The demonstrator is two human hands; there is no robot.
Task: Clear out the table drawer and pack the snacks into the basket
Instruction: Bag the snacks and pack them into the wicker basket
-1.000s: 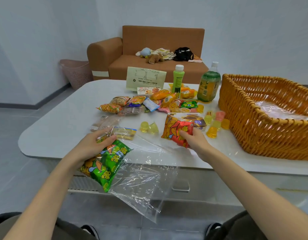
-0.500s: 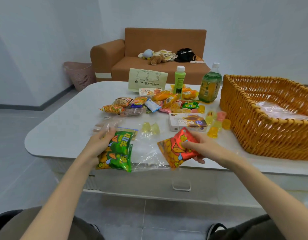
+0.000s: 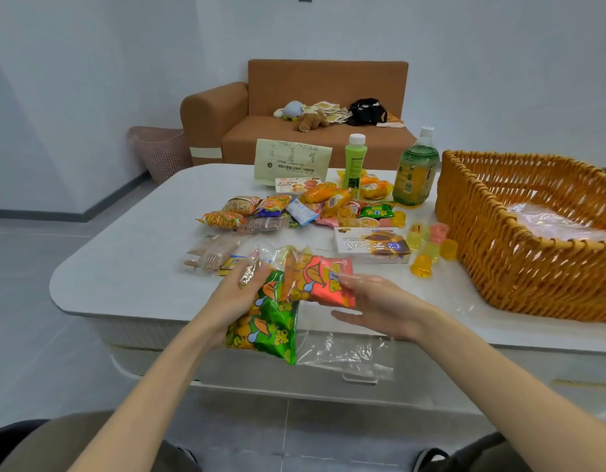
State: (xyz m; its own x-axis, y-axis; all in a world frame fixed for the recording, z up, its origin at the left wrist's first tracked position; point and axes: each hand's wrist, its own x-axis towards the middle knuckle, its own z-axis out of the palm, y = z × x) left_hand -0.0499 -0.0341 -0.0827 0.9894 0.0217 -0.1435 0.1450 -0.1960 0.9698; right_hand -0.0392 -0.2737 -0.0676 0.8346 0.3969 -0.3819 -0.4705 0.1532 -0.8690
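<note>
While snacks crowd the table, basket holds plastic.

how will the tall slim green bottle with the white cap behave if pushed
The tall slim green bottle with the white cap stands upright and narrow, so a high push would probably tip it. It looks full, so probably heavy. Its round body might then roll.

The white desk carries a wicker basket at the right, a green bottle and a larger bottle at the back, a flat box, jelly cups beside the basket, and scattered snack packets.
</note>
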